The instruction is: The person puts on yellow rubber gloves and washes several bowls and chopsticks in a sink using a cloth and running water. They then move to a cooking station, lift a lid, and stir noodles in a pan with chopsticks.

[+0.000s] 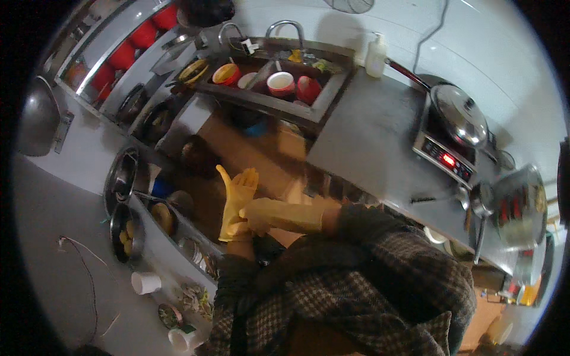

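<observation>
Yellow rubber gloves cover both my hands. My left hand (238, 188) is raised with its fingers stretched out and the thumb apart, holding nothing. Across its wrist comes my right hand (261, 215), with its fingers closed on the cuff of the left rubber glove (230, 228). Part of the right hand's fingers is blurred. Beyond my hands, a two-basin sink (332, 104) holds a yellow-lined red bowl (226, 75), a white-lined red bowl (281, 83) and another red bowl (309, 89).
To the right, a metal counter (371, 127) carries a soap bottle (376, 55), a lidded pan (458, 114) on a lit induction cooker (442, 157), and a saucepan (482, 199). On the left are a dark pan (127, 233), a white cup (145, 283) and a shelf of red bowls (123, 55).
</observation>
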A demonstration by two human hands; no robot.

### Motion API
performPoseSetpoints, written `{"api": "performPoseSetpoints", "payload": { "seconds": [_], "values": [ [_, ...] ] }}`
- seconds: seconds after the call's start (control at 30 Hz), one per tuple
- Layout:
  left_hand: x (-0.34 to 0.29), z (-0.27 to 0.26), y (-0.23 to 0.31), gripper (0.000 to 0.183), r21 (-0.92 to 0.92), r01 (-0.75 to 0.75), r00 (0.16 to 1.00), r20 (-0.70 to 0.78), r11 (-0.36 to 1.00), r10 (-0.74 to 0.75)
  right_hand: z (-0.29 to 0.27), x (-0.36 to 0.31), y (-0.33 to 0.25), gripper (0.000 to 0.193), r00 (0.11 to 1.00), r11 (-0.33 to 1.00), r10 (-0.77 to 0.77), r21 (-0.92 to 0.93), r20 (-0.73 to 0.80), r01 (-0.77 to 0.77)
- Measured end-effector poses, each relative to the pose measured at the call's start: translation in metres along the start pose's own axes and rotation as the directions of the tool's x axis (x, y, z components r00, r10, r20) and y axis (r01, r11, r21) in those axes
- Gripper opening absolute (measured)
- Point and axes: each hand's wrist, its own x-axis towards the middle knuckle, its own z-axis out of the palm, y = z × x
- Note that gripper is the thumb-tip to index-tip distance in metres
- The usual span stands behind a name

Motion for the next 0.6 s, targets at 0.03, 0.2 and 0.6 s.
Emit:
{"api": "performPoseSetpoints", "payload": {
  "seconds": [0.03, 0.2, 0.6],
  "values": [
    [0.015, 0.004, 0.009, 0.116, 0.022, -0.034, 0.999, 0.019, 0.999, 0.034, -0.008, 0.020, 0.005, 0.053, 0.995, 0.999, -0.032, -0.019, 0.097, 0.034],
    [0.099, -0.014, 0.052, 0.075, -0.197, -0.142, 0.987, 0.049, 0.970, 0.155, -0.048, 0.074, 0.041, 0.049, 0.925, 0.962, -0.269, 0.026, 0.268, 0.272],
    [0.303, 0.060, 0.049, 0.075, -0.214, 0.040, 0.983, 0.185, 0.976, 0.000, -0.188, 0.122, 0.123, 0.051, 0.998, 0.888, 0.022, 0.458, 0.052, -0.044]
  ]
}}
